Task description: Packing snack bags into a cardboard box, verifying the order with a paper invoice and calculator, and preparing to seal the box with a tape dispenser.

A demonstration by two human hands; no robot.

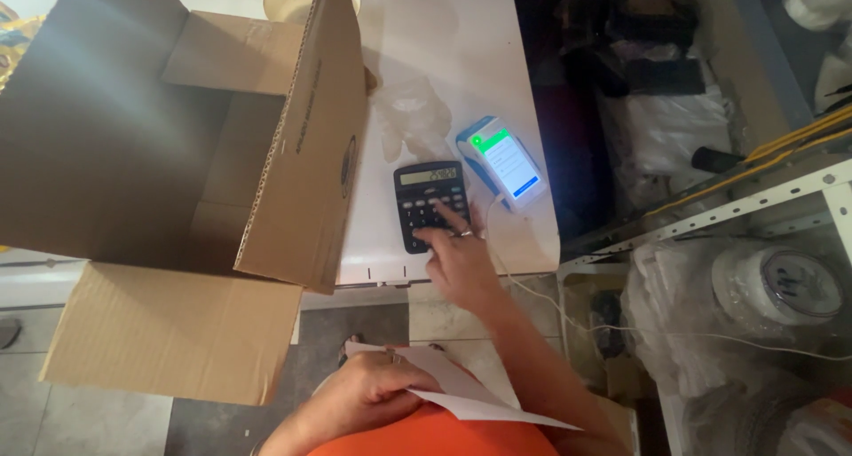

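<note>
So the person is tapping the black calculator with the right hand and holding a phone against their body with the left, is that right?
Not quite. The head view shows the left hand holding a white sheet of paper against the body, not a phone. The rest holds: the right hand has its fingers on the keys of the black calculator. A phone-like handheld device with a lit screen lies on the white table beside the calculator.

The calculator (431,205) display digits are too small to tell.
</note>
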